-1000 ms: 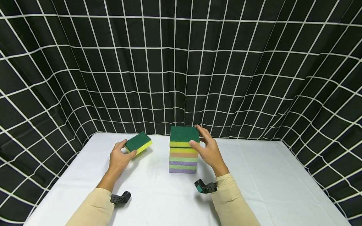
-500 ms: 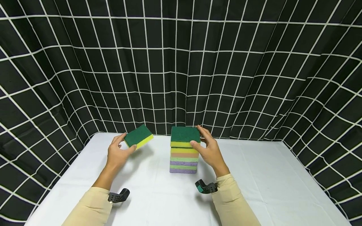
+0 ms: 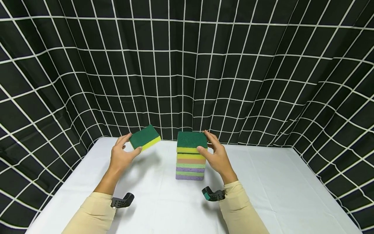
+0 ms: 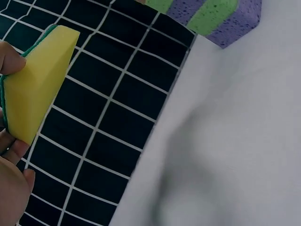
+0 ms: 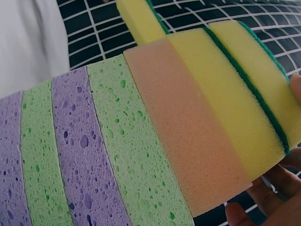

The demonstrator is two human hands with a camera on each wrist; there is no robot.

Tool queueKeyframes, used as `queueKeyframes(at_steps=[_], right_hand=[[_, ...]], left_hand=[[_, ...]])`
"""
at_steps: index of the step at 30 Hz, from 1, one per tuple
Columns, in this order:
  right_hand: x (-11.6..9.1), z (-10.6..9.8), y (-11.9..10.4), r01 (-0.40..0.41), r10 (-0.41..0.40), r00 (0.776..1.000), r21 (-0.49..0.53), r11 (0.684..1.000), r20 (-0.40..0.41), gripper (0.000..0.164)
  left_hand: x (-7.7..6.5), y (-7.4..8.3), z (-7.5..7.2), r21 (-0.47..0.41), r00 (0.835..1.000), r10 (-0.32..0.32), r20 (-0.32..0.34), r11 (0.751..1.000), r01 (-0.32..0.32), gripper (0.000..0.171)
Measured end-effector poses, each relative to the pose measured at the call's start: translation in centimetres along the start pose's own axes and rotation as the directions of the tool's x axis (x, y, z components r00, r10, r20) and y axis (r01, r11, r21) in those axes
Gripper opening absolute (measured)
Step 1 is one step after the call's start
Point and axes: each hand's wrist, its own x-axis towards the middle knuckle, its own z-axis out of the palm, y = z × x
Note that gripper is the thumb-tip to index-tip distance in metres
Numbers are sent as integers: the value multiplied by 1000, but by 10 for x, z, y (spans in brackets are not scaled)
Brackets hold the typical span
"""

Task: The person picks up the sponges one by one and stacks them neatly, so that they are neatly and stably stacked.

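Observation:
My left hand (image 3: 120,157) pinches a scouring sponge (image 3: 144,137), dark green on top and yellow below. It is held tilted above the table, thumb on its near edge and fingers on the far side. To the right rises a stack of sponges (image 3: 190,165), with purple and light green layers low down, then a peach one (image 5: 181,127) and two yellow-and-green scouring sponges. My right hand (image 3: 218,159) grips the top scouring sponge (image 3: 192,139) at its right end, thumb in front and fingertips behind. In the left wrist view, the stack's lower corner (image 4: 225,23) shows.
A white cloth covers the table (image 3: 163,208). Behind it and at both sides hangs a black curtain (image 3: 187,65) with a white grid. Black wrist devices (image 3: 124,200) sit at both beige sleeves (image 3: 93,214).
My left hand has raised its scouring sponge higher off the table, its shadow spreading below. My right hand and the stack have stayed in place.

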Motion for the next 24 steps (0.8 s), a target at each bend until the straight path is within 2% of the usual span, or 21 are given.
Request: queueKeyframes(at_steps=[6,24], right_hand=[[0,0,0,3,-3,1000,-10,1000,-1,62],[0,-1,-1,-3,3,1000,6,1000,5,62]], left_hand=[[2,10,-2,-37,1000,15,5,999,-15,67],[8,43,-1,-143,993,115,30,984,-110,64]])
